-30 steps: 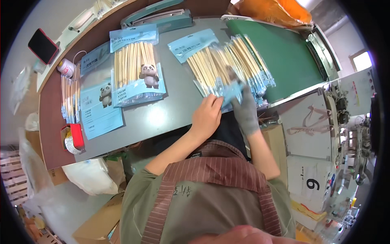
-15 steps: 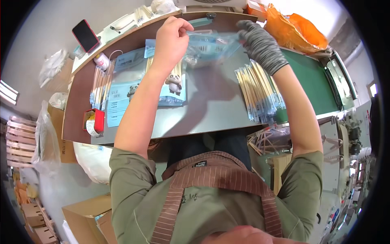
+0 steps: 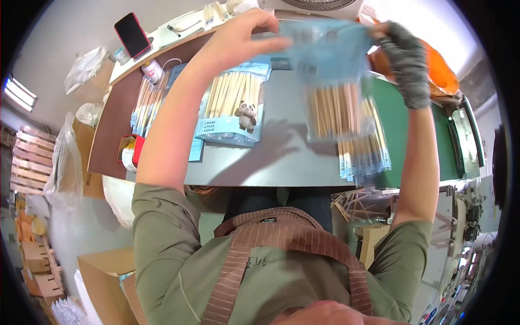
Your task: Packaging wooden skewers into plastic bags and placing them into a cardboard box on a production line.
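My right hand (image 3: 405,62), in a grey striped fingerless glove, is closed on the top right corner of a blue and clear plastic bag (image 3: 324,57), blurred by motion. The bag hangs above the table. Wooden sticks show at its clear lower part; whether they are inside or behind it, I cannot tell. My bare left hand (image 3: 244,40) is by the bag's top left edge, thumb and fingers apart. Under the bag's lower right lies a bundle of wrapped chopsticks (image 3: 374,154). A panda-printed pack of chopsticks (image 3: 227,105) lies near my left forearm.
More wrapped chopsticks (image 3: 145,105), a white bottle (image 3: 152,71) and a red box (image 3: 130,149) are at the left. A phone (image 3: 132,35) stands on the back ledge. An orange bag (image 3: 441,70) is at the far right, behind a green surface (image 3: 428,157). A fan (image 3: 317,4) stands at the back.
The crumpled bag is now spread out and hanging, with sticks showing at its lower part. My left hand has opened its fingers. The view has shifted slightly.
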{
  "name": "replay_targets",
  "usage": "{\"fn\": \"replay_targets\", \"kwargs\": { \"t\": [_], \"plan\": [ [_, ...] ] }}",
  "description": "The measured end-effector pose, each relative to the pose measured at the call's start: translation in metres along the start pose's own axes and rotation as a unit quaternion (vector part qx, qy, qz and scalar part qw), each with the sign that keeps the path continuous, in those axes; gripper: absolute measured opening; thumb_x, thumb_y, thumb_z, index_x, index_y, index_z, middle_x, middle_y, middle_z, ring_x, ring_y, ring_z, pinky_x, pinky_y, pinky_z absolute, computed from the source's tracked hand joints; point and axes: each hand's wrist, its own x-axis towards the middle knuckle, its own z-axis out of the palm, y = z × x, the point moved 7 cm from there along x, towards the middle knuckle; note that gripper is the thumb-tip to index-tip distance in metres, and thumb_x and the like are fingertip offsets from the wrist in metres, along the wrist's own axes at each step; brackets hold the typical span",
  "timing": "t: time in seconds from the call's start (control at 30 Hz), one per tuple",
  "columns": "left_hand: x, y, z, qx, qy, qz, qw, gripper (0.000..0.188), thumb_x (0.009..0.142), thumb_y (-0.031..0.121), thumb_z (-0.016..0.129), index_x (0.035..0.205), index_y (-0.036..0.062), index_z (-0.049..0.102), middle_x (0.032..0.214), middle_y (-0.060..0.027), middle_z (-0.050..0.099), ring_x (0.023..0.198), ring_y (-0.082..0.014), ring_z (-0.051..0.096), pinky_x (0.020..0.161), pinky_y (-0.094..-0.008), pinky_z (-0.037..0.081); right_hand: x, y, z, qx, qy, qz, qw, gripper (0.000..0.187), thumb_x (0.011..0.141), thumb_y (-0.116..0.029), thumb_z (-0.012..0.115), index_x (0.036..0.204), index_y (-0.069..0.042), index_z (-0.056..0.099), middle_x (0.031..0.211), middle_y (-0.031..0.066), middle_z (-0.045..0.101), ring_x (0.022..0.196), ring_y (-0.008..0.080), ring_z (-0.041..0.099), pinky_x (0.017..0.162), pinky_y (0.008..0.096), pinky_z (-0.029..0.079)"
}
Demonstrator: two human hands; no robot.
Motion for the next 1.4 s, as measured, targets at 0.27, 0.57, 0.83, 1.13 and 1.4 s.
{"fn": "replay_targets", "kwargs": {
  "t": [0.27,0.57,0.83,1.13,1.4],
  "plan": [
    [-0.210,-0.103,0.040,0.307,-0.026,-0.195,0.931,0.065,0.074,0.011,0.070,0.133,0.0115,0.042,0.142,-0.0130,0.033,0.129,-0.0324,0.036,0.099,-0.0397,0.039,-0.159,-0.026,0.050,-0.242,-0.185,-0.109,0.946,0.010,0.078,-0.012,0.068,0.086,-0.007,0.065,0.100,0.0086,0.065,0.083,0.0270,0.062,0.075,0.0352,0.051],
    [-0.173,-0.108,0.022,-0.059,0.231,-0.246,0.940,0.029,0.079,-0.009,0.049,0.103,0.0013,0.061,0.107,-0.0091,0.058,0.074,-0.0156,0.062,0.068,-0.0265,0.049,-0.178,-0.066,0.162,-0.092,-0.300,0.090,0.945,0.032,0.081,-0.029,0.064,0.100,-0.005,0.056,0.100,0.0117,0.059,0.085,0.0297,0.061,0.074,0.0375,0.051],
    [-0.085,-0.066,-0.051,-0.194,0.237,-0.197,0.931,0.022,0.075,-0.005,0.054,0.092,0.0002,0.067,0.079,-0.0042,0.066,0.068,-0.0081,0.058,0.059,-0.0207,0.045,-0.065,-0.026,0.197,-0.195,-0.217,0.061,0.955,0.033,0.085,-0.026,0.062,0.111,-0.007,0.055,0.071,0.0112,0.061,0.067,0.0271,0.062,0.065,0.0375,0.051],
    [-0.102,-0.003,-0.112,-0.188,0.192,-0.190,0.944,0.024,0.083,-0.001,0.052,0.104,0.0000,0.064,0.082,-0.0023,0.062,0.066,-0.0049,0.054,0.059,-0.0168,0.042,0.031,-0.082,0.123,0.054,-0.283,0.121,0.950,0.022,0.087,-0.014,0.059,0.106,-0.005,0.065,0.064,-0.0013,0.059,0.049,0.0036,0.049,0.047,0.0190,0.043],
    [-0.099,0.005,-0.117,-0.117,0.147,-0.209,0.960,0.031,0.077,-0.001,0.050,0.105,0.0004,0.064,0.082,-0.0017,0.063,0.066,-0.0072,0.055,0.059,-0.0211,0.043,0.028,-0.104,0.125,0.085,-0.298,0.072,0.948,0.028,0.087,-0.011,0.056,0.114,-0.007,0.062,0.063,-0.0017,0.059,0.044,0.0022,0.044,0.041,0.0172,0.038]
  ]
}}
